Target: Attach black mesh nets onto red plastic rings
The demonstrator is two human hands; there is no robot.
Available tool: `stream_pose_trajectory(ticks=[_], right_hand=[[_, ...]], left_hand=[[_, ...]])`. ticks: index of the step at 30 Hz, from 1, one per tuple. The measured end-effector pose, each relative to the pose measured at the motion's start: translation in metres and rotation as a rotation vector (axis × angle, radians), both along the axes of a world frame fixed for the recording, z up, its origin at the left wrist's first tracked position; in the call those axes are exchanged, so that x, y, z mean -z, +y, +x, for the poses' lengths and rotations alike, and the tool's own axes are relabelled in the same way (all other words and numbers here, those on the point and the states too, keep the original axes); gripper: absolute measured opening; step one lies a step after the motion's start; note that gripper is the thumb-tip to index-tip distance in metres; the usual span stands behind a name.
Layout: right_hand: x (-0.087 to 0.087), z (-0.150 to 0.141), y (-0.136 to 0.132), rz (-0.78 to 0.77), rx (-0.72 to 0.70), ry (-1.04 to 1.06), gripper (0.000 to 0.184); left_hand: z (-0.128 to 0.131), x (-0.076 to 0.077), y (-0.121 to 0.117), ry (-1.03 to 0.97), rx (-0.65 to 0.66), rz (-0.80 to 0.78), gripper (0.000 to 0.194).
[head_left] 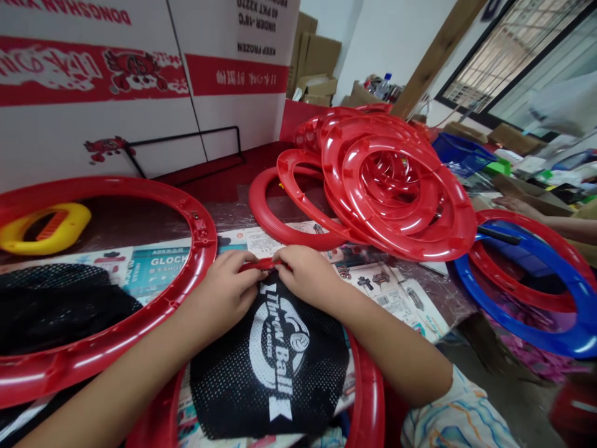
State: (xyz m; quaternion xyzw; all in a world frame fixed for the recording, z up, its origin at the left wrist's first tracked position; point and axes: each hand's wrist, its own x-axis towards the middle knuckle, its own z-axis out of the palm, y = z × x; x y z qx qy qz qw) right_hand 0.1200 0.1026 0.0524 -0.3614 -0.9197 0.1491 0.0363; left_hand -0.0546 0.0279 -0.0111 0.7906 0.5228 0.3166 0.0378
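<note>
While rings lie piled beyond, hands (pixel 268 274) grip black mesh (pixel 224 379).

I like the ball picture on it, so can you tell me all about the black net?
The black net looks like soft mesh cloth with tiny holes. White print on it says "Throw Ball", with a ball drawn beside the words. It hangs or lies spread inside a red ring, above printed card; I can't tell if it touches the card. Its far edge meets the ring, where the left hand and right hand pinch.
</note>
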Motion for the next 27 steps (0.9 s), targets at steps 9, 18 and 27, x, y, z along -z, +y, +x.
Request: stream_pose_trajectory(ticks=[9,18,27], right_hand=[[-0.003,0.002,-0.003,0.086,-0.056,-0.095,0.022],[-0.01,0.004,0.0,0.047,-0.109,-0.093,0.024],[-0.034,0.011,-0.014,0.013,0.05,-0.254,0.033]], left_hand=[[0.004,0.001,-0.002,0.152,-0.018,-0.008,0.025],[0.004,-0.004,0.0,0.086,-0.013,-0.079,0.027],[-0.004,-0.026,-0.005,0.093,-0.072,-0.277,0.026]])
